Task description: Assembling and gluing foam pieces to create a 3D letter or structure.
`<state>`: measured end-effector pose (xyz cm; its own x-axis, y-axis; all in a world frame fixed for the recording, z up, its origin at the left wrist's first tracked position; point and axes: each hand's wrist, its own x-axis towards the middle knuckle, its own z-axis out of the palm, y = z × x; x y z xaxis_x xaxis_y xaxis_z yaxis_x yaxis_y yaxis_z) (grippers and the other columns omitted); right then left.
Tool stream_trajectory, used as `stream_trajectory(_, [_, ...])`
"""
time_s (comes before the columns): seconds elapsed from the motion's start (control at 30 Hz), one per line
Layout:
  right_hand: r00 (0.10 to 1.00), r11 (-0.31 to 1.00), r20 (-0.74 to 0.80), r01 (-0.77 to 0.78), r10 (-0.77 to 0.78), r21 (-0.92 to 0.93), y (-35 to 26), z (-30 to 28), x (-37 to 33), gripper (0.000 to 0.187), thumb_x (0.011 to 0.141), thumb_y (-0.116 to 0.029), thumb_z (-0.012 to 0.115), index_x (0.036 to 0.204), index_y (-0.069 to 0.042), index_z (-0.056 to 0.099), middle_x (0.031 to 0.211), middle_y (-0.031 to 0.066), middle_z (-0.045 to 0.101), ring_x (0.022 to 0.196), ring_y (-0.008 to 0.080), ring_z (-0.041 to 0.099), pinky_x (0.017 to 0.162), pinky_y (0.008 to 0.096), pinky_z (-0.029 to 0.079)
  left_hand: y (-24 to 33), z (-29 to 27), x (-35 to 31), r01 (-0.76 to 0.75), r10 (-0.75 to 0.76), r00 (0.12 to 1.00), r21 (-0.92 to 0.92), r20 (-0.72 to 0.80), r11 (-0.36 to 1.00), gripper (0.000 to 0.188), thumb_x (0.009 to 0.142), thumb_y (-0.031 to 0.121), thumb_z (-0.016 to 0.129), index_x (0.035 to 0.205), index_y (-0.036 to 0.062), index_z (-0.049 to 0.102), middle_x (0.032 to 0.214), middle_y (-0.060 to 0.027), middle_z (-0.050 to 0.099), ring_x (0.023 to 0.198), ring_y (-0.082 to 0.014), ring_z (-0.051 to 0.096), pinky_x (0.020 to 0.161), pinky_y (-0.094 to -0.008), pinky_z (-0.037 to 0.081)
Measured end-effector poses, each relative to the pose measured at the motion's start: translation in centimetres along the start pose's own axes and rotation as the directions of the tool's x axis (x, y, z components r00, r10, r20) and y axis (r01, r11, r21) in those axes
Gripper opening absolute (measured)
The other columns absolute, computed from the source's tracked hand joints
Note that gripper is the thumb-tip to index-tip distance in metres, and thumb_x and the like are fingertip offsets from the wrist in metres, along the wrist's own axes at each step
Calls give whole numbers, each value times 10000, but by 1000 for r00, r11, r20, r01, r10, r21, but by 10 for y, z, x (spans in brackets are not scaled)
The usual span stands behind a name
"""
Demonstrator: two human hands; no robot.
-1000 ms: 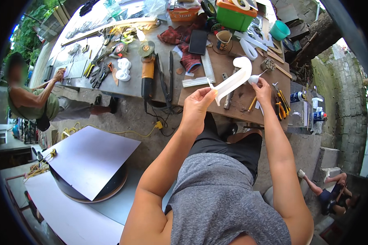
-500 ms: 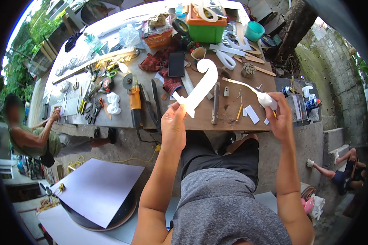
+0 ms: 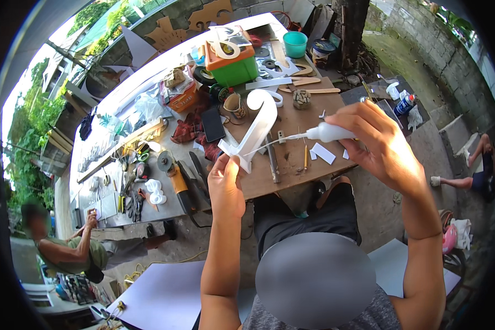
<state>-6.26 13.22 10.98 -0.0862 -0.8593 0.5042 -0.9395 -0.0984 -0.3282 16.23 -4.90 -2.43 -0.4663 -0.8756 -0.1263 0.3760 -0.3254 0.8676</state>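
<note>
My left hand [image 3: 227, 187] pinches the lower end of a white curved, hook-topped cutout [image 3: 263, 122], which has raised edges and is held up above the table's front edge. In my right hand [image 3: 385, 146] is a small white squeeze bottle [image 3: 329, 132], gripped between thumb and fingers and tipped on its side. Its long thin nozzle [image 3: 280, 139] points left, and the tip meets or nearly meets the lower part of the cutout; actual contact is too fine to tell.
On the worktable [image 3: 247, 190] lie an angle grinder [image 3: 176, 184], a pencil [image 3: 306, 157], white strips [image 3: 323, 153] and a dark phone [image 3: 212, 124]. Farther back stand a green box [image 3: 234, 69] and a teal bucket [image 3: 295, 45]. Another person [image 3: 71, 247] is at the left.
The bottle has swung left and down, bringing its nozzle to the cutout. The cutout has turned a little, showing its raised side. The view has shifted.
</note>
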Motion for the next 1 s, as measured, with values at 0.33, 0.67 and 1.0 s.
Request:
stream_trajectory(0.33, [986,982,14,168,-168,-84,-3,8,14,498,699,4,762,1174,-63,627,1055,84,635,970,307,618,858,407,523,7,-1,-5,50,-56,996,77,70,996,273,977,186,667,1160,1,589,1098,-56,673,964,-120,624,853,-260,456])
stream_trajectory(0.67, [972,956,50,235,-230,-177,-6,9,15,338,769,-83,664,1094,-9,615,989,100,597,993,279,590,881,383,484,5,4,-5,80,-80,997,26,10,996,214,963,153,695,1076,-15,626,981,-38,667,876,-105,613,802,-247,478])
stream_trajectory(1.0, [970,948,71,243,-233,-207,-10,11,17,352,769,-99,664,1110,-32,614,1054,77,602,1053,251,592,941,389,478,4,3,-4,93,-93,996,34,9,995,204,973,158,685,1064,-16,627,971,-40,665,850,-101,591,794,-250,476])
